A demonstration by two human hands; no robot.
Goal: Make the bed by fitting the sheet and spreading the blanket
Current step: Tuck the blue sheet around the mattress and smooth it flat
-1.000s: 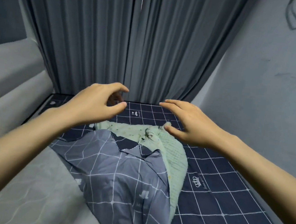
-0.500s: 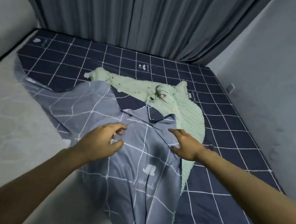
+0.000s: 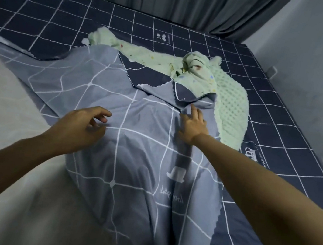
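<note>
Reaching over the bare mattress (image 3: 31, 198), your left hand (image 3: 79, 128) hovers with fingers loosely curled, holding nothing, above the folded-back sheet (image 3: 133, 159). Your right hand (image 3: 193, 125) lies flat on it, fingers straight, beside its turned-up edge. Beyond lies the crumpled green blanket (image 3: 231, 101), then the curtain (image 3: 187, 4).

We are seeing two bare forearms, sleeveless to the frame's edge, ending in the left hand (image 3: 81, 128) and right hand (image 3: 192, 128); neither is wearing rings, watch or gloves.
</note>
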